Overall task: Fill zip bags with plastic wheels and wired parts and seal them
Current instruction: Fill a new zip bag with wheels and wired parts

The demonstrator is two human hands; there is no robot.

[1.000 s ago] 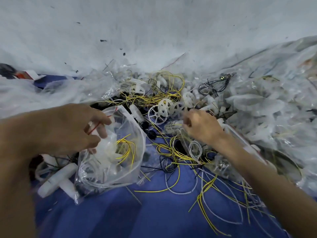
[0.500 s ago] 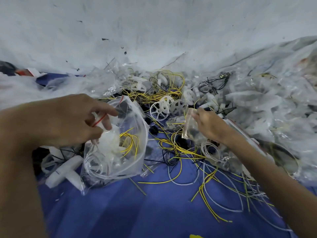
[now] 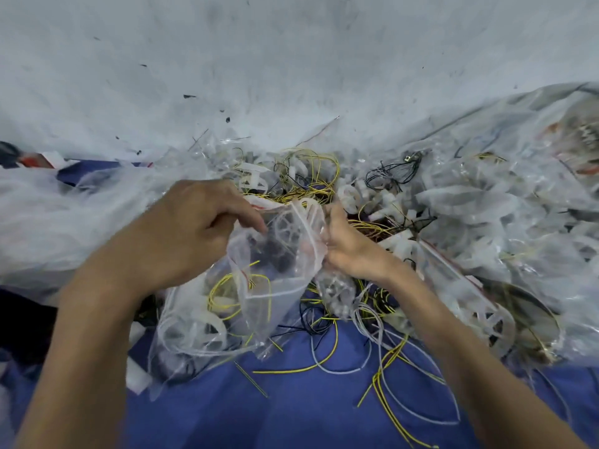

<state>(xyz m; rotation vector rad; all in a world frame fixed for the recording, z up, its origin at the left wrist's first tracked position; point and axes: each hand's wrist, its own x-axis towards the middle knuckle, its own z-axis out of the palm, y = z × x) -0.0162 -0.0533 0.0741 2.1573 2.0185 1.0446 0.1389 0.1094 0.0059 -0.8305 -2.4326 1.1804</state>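
A clear zip bag with a red-lined mouth hangs in front of me, holding white plastic wheels and yellow wires. My left hand pinches the bag's mouth on the left side. My right hand holds a small clear packet of parts and grips the right side of the mouth. Between both hands the opening shows a white wheel and something dark. Loose white wheels and yellow wires lie piled behind the hands.
A blue cloth covers the surface, strewn with yellow and white wires. Heaps of clear filled bags rise on the right and more plastic on the left. A pale grey wall stands behind.
My right hand left the pile holding a small clear packet and moved left to the bag's mouth. My left hand lifted the bag up and toward the centre.
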